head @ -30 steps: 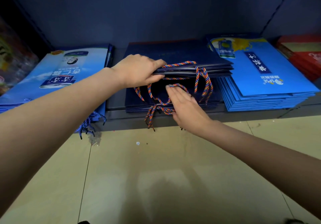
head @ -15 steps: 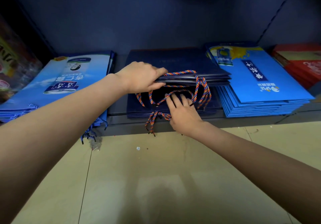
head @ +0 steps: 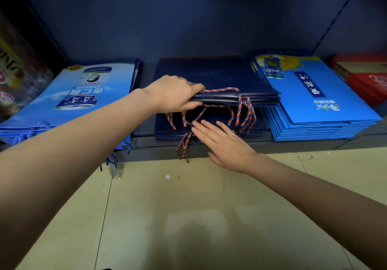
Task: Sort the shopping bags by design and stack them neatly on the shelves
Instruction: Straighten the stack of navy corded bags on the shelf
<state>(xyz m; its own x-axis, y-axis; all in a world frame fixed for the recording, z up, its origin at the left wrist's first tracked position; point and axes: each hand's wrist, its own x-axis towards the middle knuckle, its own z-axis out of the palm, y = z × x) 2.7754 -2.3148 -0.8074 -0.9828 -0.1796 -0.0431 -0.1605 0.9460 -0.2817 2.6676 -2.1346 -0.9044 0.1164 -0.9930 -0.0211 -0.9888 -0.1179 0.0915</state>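
Since a second ago the right hand (head: 227,144) has drawn back out of the multicoloured rope handles (head: 211,119); its fingers, then tucked in among the loops, now lie straight and spread, fingertips just at the front of the lower dark pile, holding nothing. The left hand (head: 173,93) has stayed put, thumb below and fingers above, clamped on the front edge of the upper navy bags (head: 215,75) and keeping them lifted off the rest.

Nearest is the beige tiled floor (head: 188,217), both forearms reaching across it. At the shelf's front lip (head: 272,146), two handle ends hang down over the edge toward the floor. Behind them the navy stack lies flat in the middle of the shelf, its long axis running left to right, handle openings facing the person; the raised bags tilt up at the front, with more rope loops dropping from the right of their edge.

Left of it lies a stack of light blue bags (head: 69,102) with a printed label, long axis running away toward the back wall, blue cords spilling off the near corner. To the right, a taller stack of bright blue bags (head: 314,102) lies with openings forward, touching or just beside the navy pile. Farther right sit red boxes (head: 364,77), against the dark back panel (head: 188,18).
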